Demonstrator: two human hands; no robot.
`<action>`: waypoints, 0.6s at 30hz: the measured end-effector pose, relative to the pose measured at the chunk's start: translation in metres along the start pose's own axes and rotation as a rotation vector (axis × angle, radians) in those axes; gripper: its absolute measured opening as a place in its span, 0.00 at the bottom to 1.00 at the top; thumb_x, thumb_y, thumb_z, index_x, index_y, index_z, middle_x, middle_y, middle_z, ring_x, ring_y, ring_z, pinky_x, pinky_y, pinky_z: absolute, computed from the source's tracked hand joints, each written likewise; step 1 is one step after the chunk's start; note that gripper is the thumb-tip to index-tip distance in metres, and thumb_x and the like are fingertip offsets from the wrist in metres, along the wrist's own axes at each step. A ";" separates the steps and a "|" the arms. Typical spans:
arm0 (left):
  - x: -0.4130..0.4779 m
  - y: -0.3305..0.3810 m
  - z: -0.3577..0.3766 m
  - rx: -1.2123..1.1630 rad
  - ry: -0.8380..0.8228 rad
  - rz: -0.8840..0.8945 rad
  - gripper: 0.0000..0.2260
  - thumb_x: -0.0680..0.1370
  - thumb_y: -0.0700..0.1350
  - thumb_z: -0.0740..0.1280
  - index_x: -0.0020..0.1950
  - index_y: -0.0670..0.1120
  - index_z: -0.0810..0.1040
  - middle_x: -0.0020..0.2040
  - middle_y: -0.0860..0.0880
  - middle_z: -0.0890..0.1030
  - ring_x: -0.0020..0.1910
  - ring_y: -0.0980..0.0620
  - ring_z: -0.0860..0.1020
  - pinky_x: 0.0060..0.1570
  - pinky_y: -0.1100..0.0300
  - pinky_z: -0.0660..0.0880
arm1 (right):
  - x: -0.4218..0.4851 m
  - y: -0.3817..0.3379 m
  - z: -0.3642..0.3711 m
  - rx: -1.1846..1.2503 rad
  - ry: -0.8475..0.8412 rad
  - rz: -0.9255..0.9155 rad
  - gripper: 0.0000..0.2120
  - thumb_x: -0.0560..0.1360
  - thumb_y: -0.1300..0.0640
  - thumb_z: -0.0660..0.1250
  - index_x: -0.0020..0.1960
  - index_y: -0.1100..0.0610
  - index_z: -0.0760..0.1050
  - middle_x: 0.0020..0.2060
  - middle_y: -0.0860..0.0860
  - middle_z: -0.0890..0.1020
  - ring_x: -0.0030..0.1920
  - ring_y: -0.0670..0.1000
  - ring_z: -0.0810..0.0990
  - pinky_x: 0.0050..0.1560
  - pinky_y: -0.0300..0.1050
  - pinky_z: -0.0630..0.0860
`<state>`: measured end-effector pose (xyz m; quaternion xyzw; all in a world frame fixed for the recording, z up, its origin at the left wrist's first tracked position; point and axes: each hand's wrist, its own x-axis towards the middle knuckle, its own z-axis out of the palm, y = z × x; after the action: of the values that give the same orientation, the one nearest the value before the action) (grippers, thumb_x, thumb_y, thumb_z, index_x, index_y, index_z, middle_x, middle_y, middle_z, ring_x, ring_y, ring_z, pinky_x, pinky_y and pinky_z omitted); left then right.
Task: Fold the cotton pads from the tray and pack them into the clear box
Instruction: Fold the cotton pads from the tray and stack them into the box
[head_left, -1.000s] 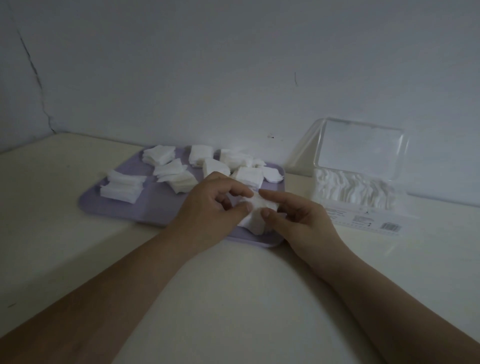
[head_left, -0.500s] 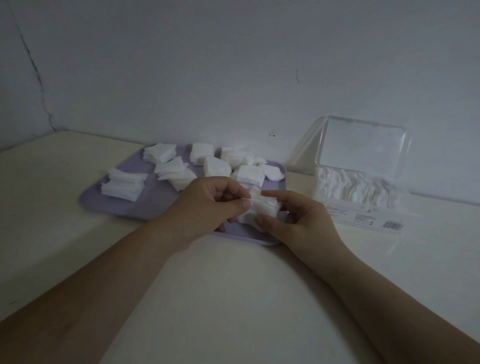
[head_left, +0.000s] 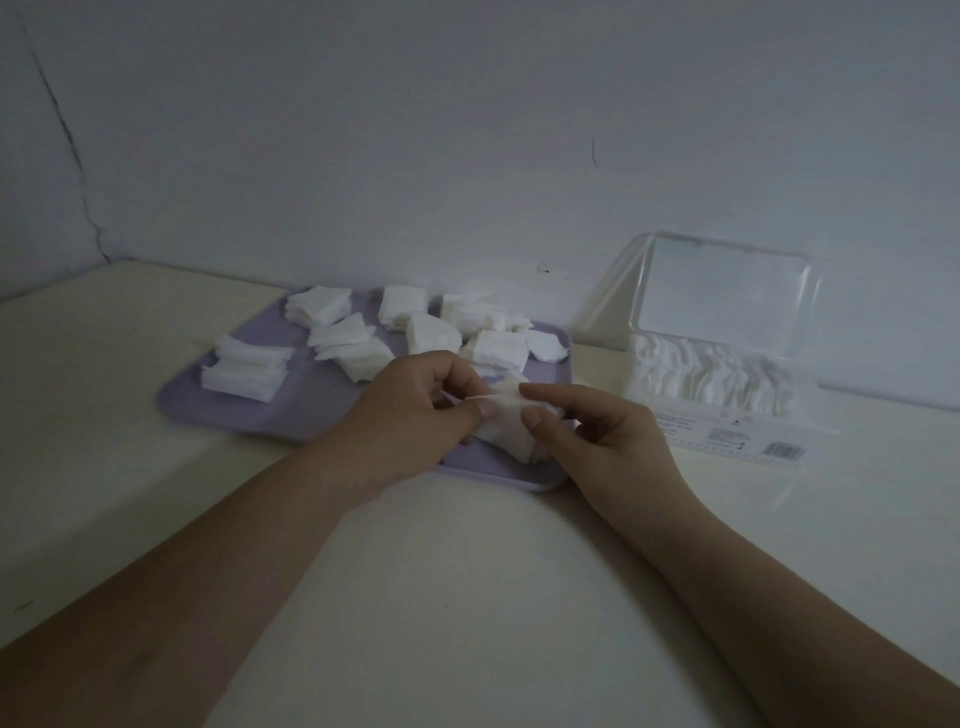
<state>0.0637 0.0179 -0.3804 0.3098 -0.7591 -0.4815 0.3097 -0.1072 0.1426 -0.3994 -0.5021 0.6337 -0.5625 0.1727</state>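
A lilac tray (head_left: 270, 410) on the table carries several stacks of white cotton pads (head_left: 244, 366). Over the tray's near right corner both hands pinch one white cotton pad (head_left: 506, 415). My left hand (head_left: 415, 415) holds its left edge between thumb and curled fingers. My right hand (head_left: 597, 441) pinches its right side with thumb and forefinger. More pads lie under the held one. To the right stands the clear box (head_left: 727, 415), lid (head_left: 722, 296) raised, with folded pads packed in a row inside.
A pale wall runs close behind the tray and box, with a crack at the left corner. Bare cream tabletop (head_left: 467, 571) spreads in front of the tray, between my forearms.
Both hands have drawn closer together on the pad and lifted it slightly above the tray corner. The pad looks more bunched than one second ago.
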 end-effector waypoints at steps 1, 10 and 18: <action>0.000 0.000 -0.001 -0.016 -0.005 -0.011 0.05 0.78 0.43 0.73 0.43 0.51 0.81 0.35 0.49 0.85 0.35 0.53 0.83 0.30 0.61 0.73 | 0.000 -0.001 0.000 0.019 0.008 0.002 0.09 0.77 0.52 0.76 0.55 0.42 0.86 0.44 0.58 0.86 0.39 0.53 0.75 0.43 0.55 0.78; -0.004 0.006 -0.008 -0.118 -0.124 0.053 0.01 0.81 0.39 0.70 0.50 0.43 0.79 0.33 0.45 0.83 0.25 0.57 0.74 0.26 0.63 0.69 | 0.000 -0.001 -0.003 -0.014 0.003 0.063 0.17 0.78 0.58 0.73 0.64 0.46 0.80 0.49 0.47 0.88 0.37 0.47 0.81 0.45 0.41 0.80; 0.002 -0.005 0.002 -0.035 -0.081 0.141 0.06 0.77 0.42 0.75 0.43 0.53 0.83 0.37 0.52 0.83 0.36 0.51 0.80 0.43 0.55 0.80 | -0.002 -0.008 -0.003 -0.008 -0.058 0.030 0.15 0.78 0.61 0.72 0.56 0.40 0.81 0.49 0.45 0.88 0.50 0.66 0.84 0.55 0.61 0.82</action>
<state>0.0615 0.0153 -0.3857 0.2303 -0.7824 -0.4840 0.3172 -0.1047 0.1468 -0.3921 -0.5093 0.6381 -0.5427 0.1972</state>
